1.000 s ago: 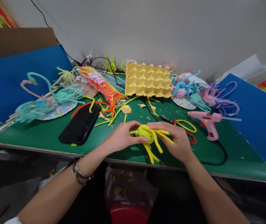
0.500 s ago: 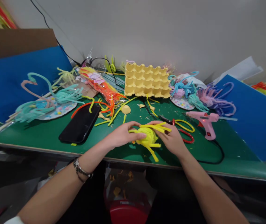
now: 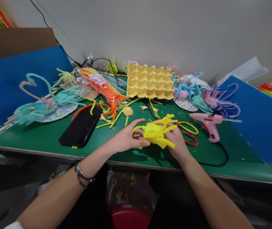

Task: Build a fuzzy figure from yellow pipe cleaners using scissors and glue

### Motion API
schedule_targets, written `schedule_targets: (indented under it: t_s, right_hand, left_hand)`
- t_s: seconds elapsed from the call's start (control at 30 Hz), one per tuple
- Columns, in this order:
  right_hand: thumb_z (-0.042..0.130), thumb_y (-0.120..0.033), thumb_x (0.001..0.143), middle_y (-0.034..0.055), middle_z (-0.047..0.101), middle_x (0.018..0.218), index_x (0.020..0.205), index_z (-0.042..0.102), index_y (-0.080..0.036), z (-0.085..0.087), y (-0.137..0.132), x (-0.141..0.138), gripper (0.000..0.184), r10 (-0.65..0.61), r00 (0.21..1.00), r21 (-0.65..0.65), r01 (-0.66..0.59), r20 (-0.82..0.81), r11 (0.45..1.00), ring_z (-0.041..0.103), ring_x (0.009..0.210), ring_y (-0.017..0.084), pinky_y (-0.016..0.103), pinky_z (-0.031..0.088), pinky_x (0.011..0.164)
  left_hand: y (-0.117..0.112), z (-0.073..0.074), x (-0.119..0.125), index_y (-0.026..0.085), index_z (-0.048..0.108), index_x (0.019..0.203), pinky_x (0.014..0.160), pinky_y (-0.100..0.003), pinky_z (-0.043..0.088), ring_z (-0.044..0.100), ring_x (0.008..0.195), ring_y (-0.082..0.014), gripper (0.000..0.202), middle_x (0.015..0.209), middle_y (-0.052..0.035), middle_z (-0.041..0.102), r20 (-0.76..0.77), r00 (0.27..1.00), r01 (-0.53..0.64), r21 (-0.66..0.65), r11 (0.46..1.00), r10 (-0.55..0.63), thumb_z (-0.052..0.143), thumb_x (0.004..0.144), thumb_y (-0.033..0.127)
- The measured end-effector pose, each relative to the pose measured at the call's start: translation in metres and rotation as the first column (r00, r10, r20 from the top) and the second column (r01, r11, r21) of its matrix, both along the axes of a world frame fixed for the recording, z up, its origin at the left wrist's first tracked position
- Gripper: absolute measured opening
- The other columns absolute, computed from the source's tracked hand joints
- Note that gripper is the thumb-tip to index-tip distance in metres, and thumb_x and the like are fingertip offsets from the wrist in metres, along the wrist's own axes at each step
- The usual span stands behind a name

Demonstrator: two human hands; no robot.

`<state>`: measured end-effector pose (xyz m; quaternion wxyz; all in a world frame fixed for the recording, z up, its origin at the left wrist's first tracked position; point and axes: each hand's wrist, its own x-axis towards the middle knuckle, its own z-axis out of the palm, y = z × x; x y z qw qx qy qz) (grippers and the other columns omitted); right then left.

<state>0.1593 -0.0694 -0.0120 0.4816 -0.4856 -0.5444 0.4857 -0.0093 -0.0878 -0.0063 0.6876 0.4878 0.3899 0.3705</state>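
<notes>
A yellow pipe-cleaner bundle [image 3: 156, 131] with loose ends sticking out is held just above the green table [image 3: 43, 138] near its front edge. My right hand [image 3: 177, 141] cups it from below and the right, fingers closed round it. My left hand [image 3: 126, 138] touches its left side with thumb and fingers loosely curled on a yellow loop. A bracelet sits on my left wrist.
A black phone [image 3: 82, 126] lies left of my hands. Red and yellow scissors [image 3: 188, 133] and a pink glue gun [image 3: 208, 122] with its cord lie to the right. A yellow egg tray [image 3: 149, 81], pipe-cleaner crafts on paper plates and blue boards stand behind.
The yellow bundle has been turned over: its loose ends hung toward the table edge before and now point up and right. My right hand has moved from on top of it to underneath.
</notes>
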Motion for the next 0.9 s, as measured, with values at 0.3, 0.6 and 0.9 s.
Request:
schedule_targets:
  t_s: [0.3, 0.6, 0.9]
  right_hand:
    - [0.062, -0.039, 0.064, 0.0037, 0.068, 0.078, 0.081, 0.066, -0.018, -0.0016, -0.0016, -0.0003, 0.028, 0.047, 0.998, 0.008, -0.047, -0.033, 0.999, 0.063, 0.071, 0.018, 0.029, 0.050, 0.062]
    - [0.065, -0.035, 0.065, -0.0007, 0.063, 0.069, 0.077, 0.060, -0.019, -0.0035, -0.0032, 0.0011, 0.020, -0.052, 0.998, 0.037, 0.053, -0.032, 0.998, 0.058, 0.062, 0.014, 0.027, 0.047, 0.060]
    - [0.059, -0.040, 0.068, 0.0000, 0.065, 0.071, 0.083, 0.061, -0.021, -0.0042, -0.0060, -0.0031, 0.024, 0.035, 0.999, 0.037, -0.034, -0.025, 0.999, 0.062, 0.063, 0.017, 0.026, 0.047, 0.053]
  left_hand:
    - [-0.0021, 0.0017, 0.0036, 0.017, 0.034, 0.125, 0.058, -0.022, 0.036, 0.040, 0.057, -0.0059, 0.074, 0.063, 0.0100, 0.038, -0.184, 0.982, -0.009, 0.232, 0.973, 0.053, 0.067, 0.060, 0.023]
    - [-0.0030, -0.0042, 0.0003, 0.021, 0.049, 0.109, 0.081, -0.031, 0.044, 0.051, 0.092, -0.0181, 0.058, 0.103, -0.0048, 0.052, -0.315, 0.923, 0.019, 0.612, 0.791, 0.222, 0.075, 0.058, 0.032]
    - [-0.0080, 0.0000, 0.0050, 0.019, 0.050, 0.092, 0.079, -0.033, 0.044, 0.051, 0.086, -0.0184, 0.048, 0.096, -0.0050, 0.052, -0.276, 0.912, -0.033, 0.689, 0.724, 0.305, 0.076, 0.055, 0.036]
